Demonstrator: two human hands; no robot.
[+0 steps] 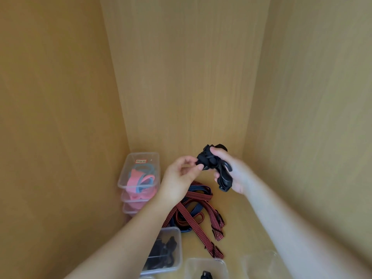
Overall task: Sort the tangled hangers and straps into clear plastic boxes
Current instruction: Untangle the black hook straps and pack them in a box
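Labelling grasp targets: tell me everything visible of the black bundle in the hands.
The black bundle is a wad of matte black webbing with glossy black plastic hooks hanging at its lower right end. It is held in the air above the striped straps. The right hand grips it, thumb on top, fingers curled round the hooks; the left hand pinches its left end. How many straps it holds cannot be told.

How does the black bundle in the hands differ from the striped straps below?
The black bundle is plain black; the striped straps are red and blue with dark stripes. The bundle is held up, pinched by the left hand and gripped by the right hand; the straps lie on the cabinet floor. The bundle is a compact wad; the straps sprawl in loops. Neither is boxed yet.
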